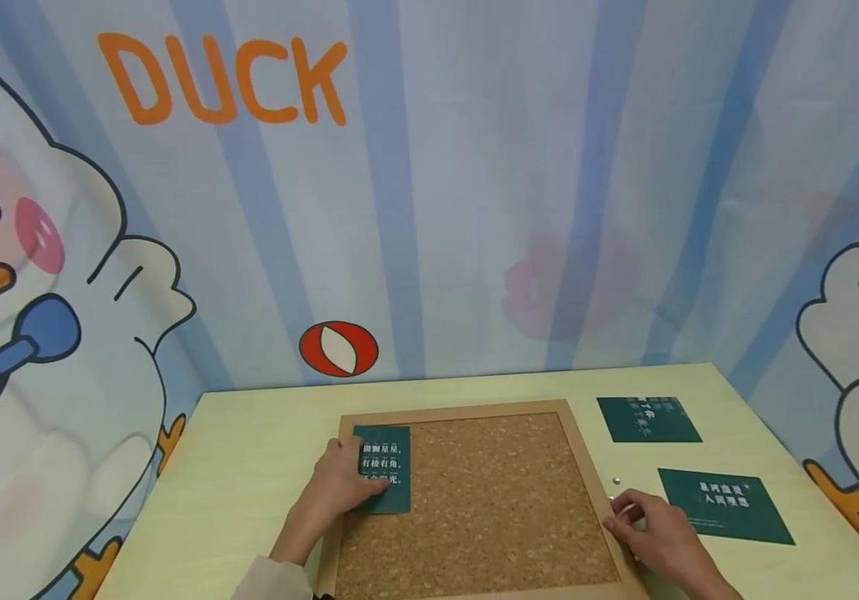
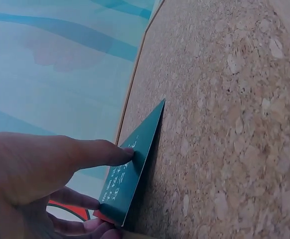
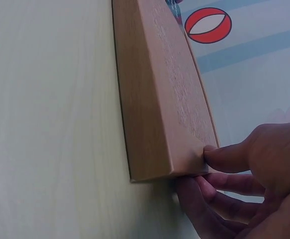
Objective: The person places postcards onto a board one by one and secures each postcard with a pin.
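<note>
In the head view, a wood-framed cork board point(image 1: 496, 508) lies on the pale table. A dark green card with white lettering point(image 1: 392, 458) rests at its upper left. My left hand point(image 1: 335, 475) holds that card, thumb on its face and fingers at its left edge. From the left wrist view, one edge of the card point(image 2: 135, 169) stands slightly off the cork. My right hand point(image 1: 661, 533) is at the board's right edge. The right wrist view has its thumb on top of the wooden frame point(image 3: 140, 99) and its fingers curled against the side.
Two more green cards lie right of the board: a card point(image 1: 650, 421) at the back and a nearer card point(image 1: 729, 504) beside my right hand. A small shiny pin point(image 1: 616, 481) sits near the frame. Behind the table hangs a striped cartoon curtain point(image 1: 474, 208).
</note>
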Action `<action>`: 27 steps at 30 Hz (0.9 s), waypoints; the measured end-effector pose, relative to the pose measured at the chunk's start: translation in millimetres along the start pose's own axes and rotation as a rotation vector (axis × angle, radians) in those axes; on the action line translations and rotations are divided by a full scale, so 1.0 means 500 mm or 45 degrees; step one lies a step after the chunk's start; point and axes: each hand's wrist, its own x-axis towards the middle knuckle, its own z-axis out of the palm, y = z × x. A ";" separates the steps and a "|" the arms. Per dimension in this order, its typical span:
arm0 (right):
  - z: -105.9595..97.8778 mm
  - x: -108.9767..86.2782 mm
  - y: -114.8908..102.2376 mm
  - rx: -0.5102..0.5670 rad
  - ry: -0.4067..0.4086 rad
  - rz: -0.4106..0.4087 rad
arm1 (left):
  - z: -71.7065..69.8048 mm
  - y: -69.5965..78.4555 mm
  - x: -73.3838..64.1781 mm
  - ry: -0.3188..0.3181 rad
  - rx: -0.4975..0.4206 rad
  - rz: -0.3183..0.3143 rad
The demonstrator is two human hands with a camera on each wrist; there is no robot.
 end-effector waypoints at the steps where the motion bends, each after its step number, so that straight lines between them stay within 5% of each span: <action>1: 0.000 0.000 0.001 0.001 0.000 -0.004 | 0.001 -0.001 0.000 0.002 0.008 -0.001; 16: 0.000 -0.003 0.001 0.013 -0.003 -0.017 | 0.011 -0.005 0.001 0.036 0.219 0.004; 27: -0.002 -0.002 -0.001 0.010 0.004 -0.005 | 0.012 -0.021 0.004 0.046 0.205 -0.005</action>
